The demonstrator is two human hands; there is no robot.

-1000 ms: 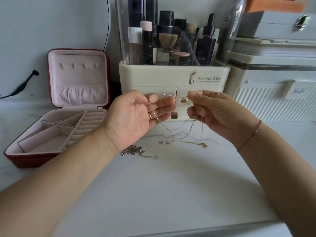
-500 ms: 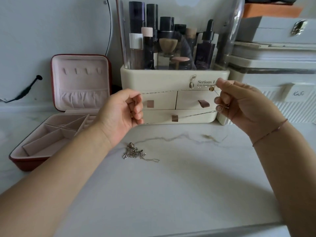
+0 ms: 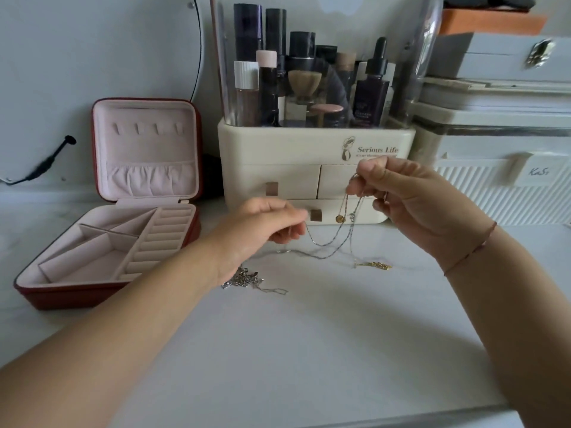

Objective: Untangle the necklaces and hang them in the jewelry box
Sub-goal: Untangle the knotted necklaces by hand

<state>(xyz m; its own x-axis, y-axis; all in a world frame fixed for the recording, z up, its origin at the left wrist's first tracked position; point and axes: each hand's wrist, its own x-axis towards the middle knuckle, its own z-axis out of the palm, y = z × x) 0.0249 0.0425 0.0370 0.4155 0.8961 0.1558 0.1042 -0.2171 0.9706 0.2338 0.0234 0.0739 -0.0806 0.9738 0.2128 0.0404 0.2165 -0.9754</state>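
**Thin chains pinched in both hands, the box waits open at the left**

Head view: the right hand (image 3: 411,208) is raised in front of the cosmetic organiser (image 3: 309,146) and pinches the upper ends of the necklaces (image 3: 327,242) between thumb and fingertips. The left hand (image 3: 262,230), lower and a little blurred, pinches one strand near its fingertips. The chains sag in loops between the two hands. A small gold disc pendant (image 3: 340,218) hangs free, and a gold pendant (image 3: 378,265) rests on the table (image 3: 309,335).

These chains look very light, limp and thin. I think they will slip easily and can knot tighter or break if pulled hard, so it is better to hold close to the crossing point and to pull gently.

A second silver heap (image 3: 244,278) lies on the table, partly hidden under the left wrist. The jewelry box (image 3: 148,149) stands open well apart to the left, and the small hooks (image 3: 146,128) in its lid carry nothing yet. Nothing stands between the hands and the box. The organiser drawers are just behind the hanging loops, and white cases (image 3: 494,180) stand to the right.
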